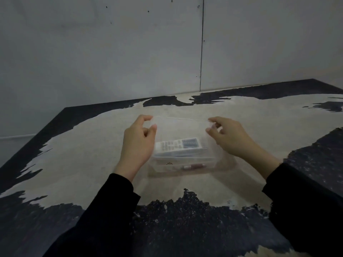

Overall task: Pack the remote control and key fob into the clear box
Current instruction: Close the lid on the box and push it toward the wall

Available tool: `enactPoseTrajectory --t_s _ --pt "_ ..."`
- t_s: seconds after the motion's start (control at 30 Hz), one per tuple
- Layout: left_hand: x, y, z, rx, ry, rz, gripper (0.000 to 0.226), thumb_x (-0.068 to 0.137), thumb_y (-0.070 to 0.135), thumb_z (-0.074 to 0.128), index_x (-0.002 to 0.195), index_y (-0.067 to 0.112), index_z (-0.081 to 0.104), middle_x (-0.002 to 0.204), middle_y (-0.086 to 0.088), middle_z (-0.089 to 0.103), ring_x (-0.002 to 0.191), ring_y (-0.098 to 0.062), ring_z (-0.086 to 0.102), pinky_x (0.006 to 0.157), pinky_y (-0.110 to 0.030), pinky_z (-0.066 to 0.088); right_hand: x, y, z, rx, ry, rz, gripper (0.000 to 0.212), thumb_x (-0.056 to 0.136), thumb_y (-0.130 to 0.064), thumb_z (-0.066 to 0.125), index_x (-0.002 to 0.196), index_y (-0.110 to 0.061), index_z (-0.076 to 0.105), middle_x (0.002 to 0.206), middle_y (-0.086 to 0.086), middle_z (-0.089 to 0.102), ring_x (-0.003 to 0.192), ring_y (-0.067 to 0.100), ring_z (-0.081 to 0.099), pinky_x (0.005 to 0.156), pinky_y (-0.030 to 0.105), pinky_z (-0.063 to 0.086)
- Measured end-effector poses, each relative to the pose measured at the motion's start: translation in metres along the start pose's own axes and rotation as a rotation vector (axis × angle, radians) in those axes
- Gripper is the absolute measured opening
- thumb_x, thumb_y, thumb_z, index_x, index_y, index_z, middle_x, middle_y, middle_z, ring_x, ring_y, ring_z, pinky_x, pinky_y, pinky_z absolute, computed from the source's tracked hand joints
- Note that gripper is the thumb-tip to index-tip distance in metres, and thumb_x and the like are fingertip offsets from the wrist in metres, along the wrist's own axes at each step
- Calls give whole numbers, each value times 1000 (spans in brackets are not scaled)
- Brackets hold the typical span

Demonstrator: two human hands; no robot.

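Observation:
A clear plastic box (185,168) sits on the table in the middle of the view. Inside it lies a white remote control (178,146) with grey buttons and a bluish screen. A dark red key fob (194,166) with a small metal ring lies near the box's front wall. A clear lid (181,127) hovers over the box, tilted with its far edge raised. My left hand (138,143) pinches the lid's left end between thumb and fingers. My right hand (231,137) pinches its right end.
The table (92,164) has a worn top, pale in the middle with dark patches at the edges. A grey panelled wall (111,52) rises right behind it. Black sleeves cover both forearms.

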State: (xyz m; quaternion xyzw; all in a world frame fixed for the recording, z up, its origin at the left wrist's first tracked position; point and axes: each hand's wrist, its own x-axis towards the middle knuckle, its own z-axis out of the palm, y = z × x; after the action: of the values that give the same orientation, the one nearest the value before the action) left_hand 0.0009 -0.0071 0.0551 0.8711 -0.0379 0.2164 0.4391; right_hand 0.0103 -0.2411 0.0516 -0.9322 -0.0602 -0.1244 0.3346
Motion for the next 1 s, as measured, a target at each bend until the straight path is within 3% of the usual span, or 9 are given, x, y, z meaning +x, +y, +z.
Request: enactPoseTrajectory --t_s 0.1,0.2,0.3,0.47,0.63,0.7,0.83,0.93,1.0 --pt "1 -8 1 252 -93 -29 25 92 29 48 114 19 55 56 -2 55 66 -25 54 70 -36 47 -1 -6 9 -102 23 -19 44 94 -22 49 135 -6 45 113 17 59 107 33 53 88 30 34" --pt "2 -12 1 453 -108 -60 28 92 33 42 116 23 53 87 -10 67 88 -33 60 75 -38 46 -5 -7 13 -185 16 -16 44 94 -26 45 136 -10 43 119 16 53 108 36 54 92 40 41" --pt "2 -15 2 585 -101 -22 28 93 31 39 116 23 53 101 -11 68 92 -33 61 73 -37 44 -9 -6 15 -265 -6 3 41 93 -34 43 131 -17 46 124 9 48 103 34 57 86 44 48" --pt "2 -15 5 539 -162 -34 29 93 25 39 117 19 52 101 -13 67 87 -32 59 70 -35 43 -4 -4 11 -225 -90 12 39 95 -27 44 131 -12 47 130 13 52 117 32 51 98 44 43" --pt "-1 -11 9 571 -166 -1 30 94 23 37 119 14 51 101 -13 67 77 -25 50 65 -33 35 -7 -4 7 -384 -73 -83 39 97 -23 40 130 -5 48 134 16 50 121 35 45 100 46 40" --pt "-1 -11 7 591 -171 12 30 94 23 37 119 13 51 103 -14 66 81 -28 54 65 -34 35 -10 -9 9 -373 -47 -203 45 97 -30 39 134 -6 45 143 15 44 132 31 36 109 41 30" --pt "-1 -11 8 604 -178 -11 38 96 37 29 108 12 54 100 -15 66 76 -27 50 67 -35 39 -17 -17 15 -303 -345 -187 79 89 -60 15 145 -5 22 157 13 18 146 22 10 118 37 12" --pt "-3 -6 10 568 -136 29 56 94 50 22 119 11 54 116 -14 62 100 -31 57 83 -42 46 -20 -15 16 -364 -402 -178 102 71 -74 0 148 -8 8 160 10 4 147 20 -1 121 40 7" --pt "-3 -3 12 543 -132 192 60 94 50 22 129 10 49 129 -14 56 118 -31 50 98 -45 39 -20 -15 17 -408 -389 -190 95 78 -71 2 148 -8 9 159 12 6 147 22 3 121 39 6"
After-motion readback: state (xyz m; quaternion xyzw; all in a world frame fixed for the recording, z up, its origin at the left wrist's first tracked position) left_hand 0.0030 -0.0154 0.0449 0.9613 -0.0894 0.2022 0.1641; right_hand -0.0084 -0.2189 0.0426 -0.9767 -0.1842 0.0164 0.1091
